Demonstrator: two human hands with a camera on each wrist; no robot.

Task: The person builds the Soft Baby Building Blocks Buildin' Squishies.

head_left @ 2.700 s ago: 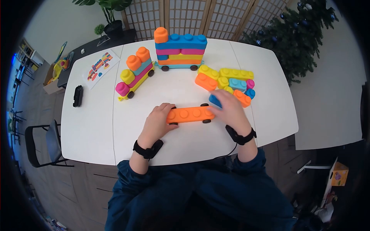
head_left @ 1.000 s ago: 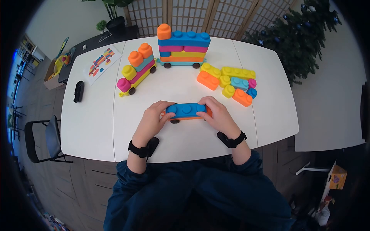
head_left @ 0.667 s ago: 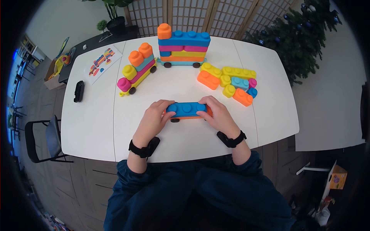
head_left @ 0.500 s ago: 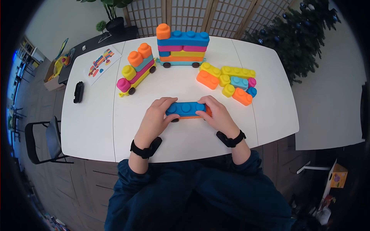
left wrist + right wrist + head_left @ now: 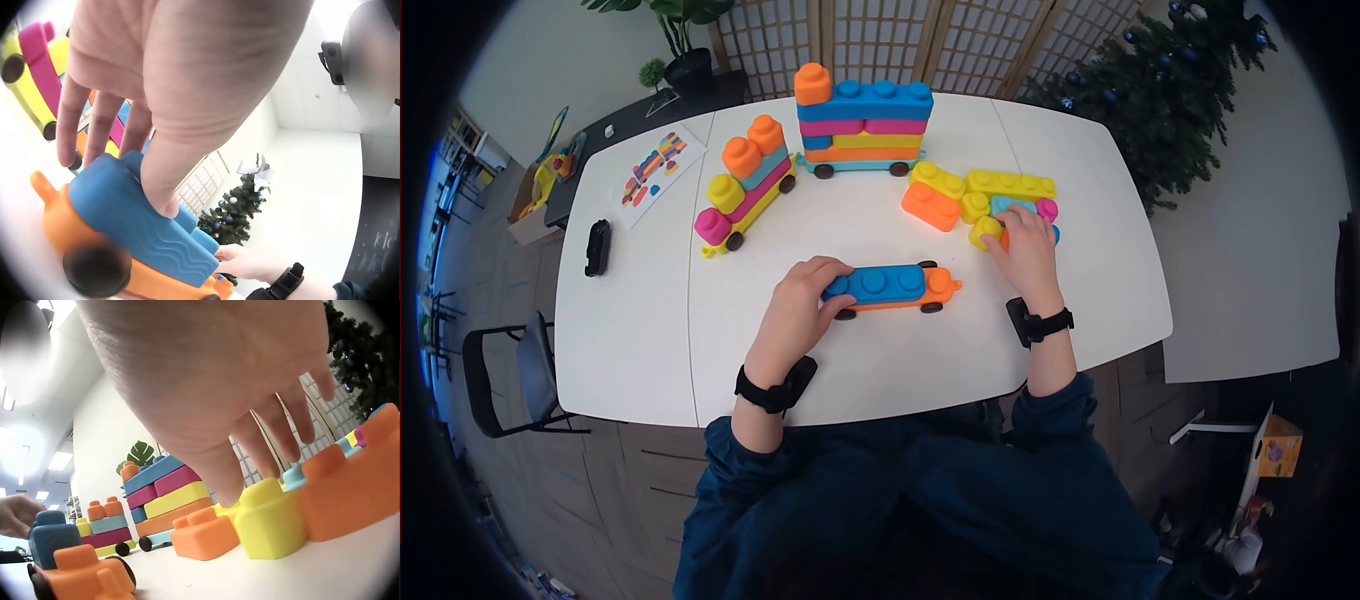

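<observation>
A long blue building block sits on an orange wheeled base in front of the person, its studs upward. The left hand grips the left end of this block, thumb on the near side and fingers on the far side. In the left wrist view the thumb lies against the block's studs. Over the loose blocks at the right is the right hand, its fingers pointing down. In the right wrist view, its thumb tip is right by a small yellow block, beside a larger orange block.
Behind stand two built wagons: a tall one and a lower, slanted one. Loose yellow blocks and an orange block lie at the right. A picture sheet and a black case lie at the left.
The blue block was set onto the orange base from the right-hand pile. The right hand has since let go and moved right, back over the loose blocks; the left hand stays on the block.
</observation>
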